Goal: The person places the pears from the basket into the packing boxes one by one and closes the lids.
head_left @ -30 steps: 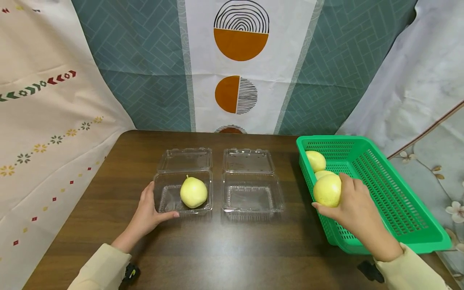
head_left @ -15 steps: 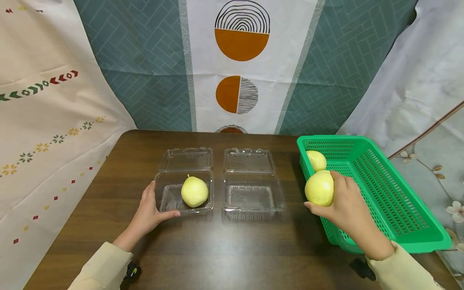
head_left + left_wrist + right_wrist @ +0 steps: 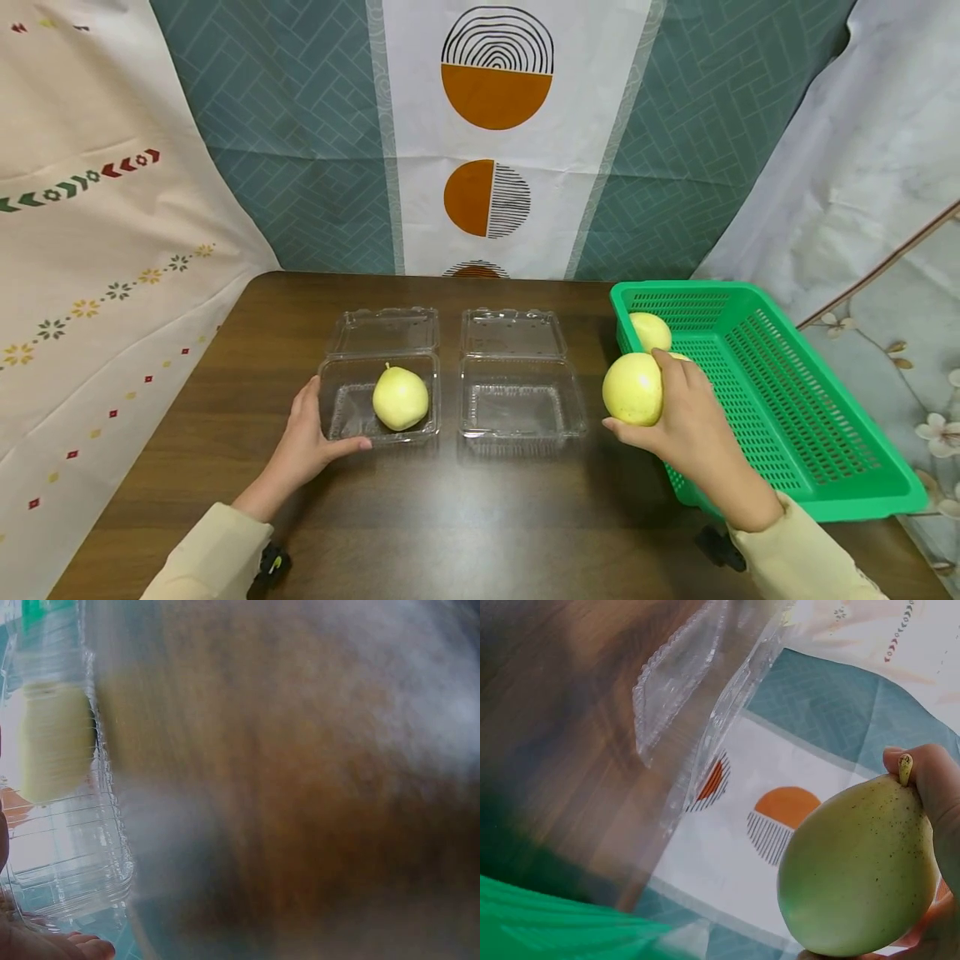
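Note:
A yellow-green pear (image 3: 632,389) is in my right hand (image 3: 693,425), held between thumb and fingers just left of the green basket. The right wrist view shows this pear (image 3: 855,870) with its short stem by a fingertip. My left hand (image 3: 300,450) holds the front-left corner of a clear plastic clamshell container (image 3: 348,400), thumb along its front rim and fingers at its left side. Another pear (image 3: 401,398) lies in the right part of that container, whose lid (image 3: 385,332) is folded back. In the left wrist view a blurred pear (image 3: 56,742) shows through the clear wall.
A second clamshell container (image 3: 517,412) stands open beside the first, with nothing in it. The green basket (image 3: 862,450) at the right has a pear (image 3: 650,331) in its far-left corner and another partly behind my right hand. A patterned cloth (image 3: 307,150) hangs behind the brown table (image 3: 465,525).
My right hand has carried its pear leftward, from over the basket's left edge to just outside it. My left hand and both containers have stayed in place.

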The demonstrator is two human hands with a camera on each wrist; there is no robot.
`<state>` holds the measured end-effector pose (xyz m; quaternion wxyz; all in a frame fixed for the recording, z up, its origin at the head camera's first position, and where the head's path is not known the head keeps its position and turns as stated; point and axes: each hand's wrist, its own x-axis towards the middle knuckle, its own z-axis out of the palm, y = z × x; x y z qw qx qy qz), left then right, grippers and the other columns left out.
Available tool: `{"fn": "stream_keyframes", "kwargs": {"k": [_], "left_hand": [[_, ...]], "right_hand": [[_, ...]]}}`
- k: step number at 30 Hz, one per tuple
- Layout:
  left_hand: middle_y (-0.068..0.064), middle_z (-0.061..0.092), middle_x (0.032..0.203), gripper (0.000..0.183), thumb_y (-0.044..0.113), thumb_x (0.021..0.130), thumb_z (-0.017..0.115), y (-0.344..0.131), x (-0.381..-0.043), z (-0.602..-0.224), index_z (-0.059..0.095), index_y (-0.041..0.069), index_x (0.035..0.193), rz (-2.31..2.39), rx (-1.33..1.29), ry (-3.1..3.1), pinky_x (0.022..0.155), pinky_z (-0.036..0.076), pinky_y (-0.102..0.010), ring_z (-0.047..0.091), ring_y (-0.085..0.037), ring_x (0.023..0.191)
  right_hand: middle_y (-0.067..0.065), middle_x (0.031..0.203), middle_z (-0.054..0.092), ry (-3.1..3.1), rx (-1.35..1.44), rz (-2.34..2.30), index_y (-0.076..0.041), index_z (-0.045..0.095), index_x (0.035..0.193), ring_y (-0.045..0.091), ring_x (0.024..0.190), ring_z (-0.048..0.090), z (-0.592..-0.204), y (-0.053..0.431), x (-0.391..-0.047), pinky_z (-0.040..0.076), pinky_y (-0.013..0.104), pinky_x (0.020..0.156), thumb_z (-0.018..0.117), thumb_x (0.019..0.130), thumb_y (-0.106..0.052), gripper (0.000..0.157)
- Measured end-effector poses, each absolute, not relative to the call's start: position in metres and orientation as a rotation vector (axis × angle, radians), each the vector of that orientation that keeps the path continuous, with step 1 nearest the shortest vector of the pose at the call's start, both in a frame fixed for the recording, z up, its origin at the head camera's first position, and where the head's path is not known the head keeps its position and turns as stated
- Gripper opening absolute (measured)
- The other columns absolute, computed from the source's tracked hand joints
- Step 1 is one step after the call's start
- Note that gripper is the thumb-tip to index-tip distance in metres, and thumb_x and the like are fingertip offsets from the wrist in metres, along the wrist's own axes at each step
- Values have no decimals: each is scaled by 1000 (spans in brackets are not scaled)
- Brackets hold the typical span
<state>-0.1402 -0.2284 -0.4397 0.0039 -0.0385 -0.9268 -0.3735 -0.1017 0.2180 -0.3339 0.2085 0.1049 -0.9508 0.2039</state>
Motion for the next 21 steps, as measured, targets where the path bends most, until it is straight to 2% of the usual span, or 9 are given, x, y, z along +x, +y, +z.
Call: {"fn": "stream_keyframes", "kwargs": {"k": [4,12,21], "left_hand": [[-40,8,148,127,37,66,87,-230,-139,-440,1,-14,146,-1178,-117,-2908,104,25,-67,16,-55,134],[-40,7,148,127,37,67,86,-230,-139,-439,1,-14,146,-1181,-115,-2914,103,26,-67,17,-56,134],[-39,6,148,127,37,68,85,-231,-140,-439,0,-13,147,-1202,-125,-2914,104,26,-67,17,-55,134]], "right_hand": [[26,113,53,-2622,314,575,8,44,126,43,104,47,-335,213,-103,45,57,71,88,56,-30,92],[22,103,56,-2568,377,571,9,45,124,38,98,50,-334,202,-105,47,50,66,88,53,-29,92],[24,108,55,-2560,379,636,10,43,127,39,98,50,-334,191,-107,48,52,68,89,54,-28,95]]}}
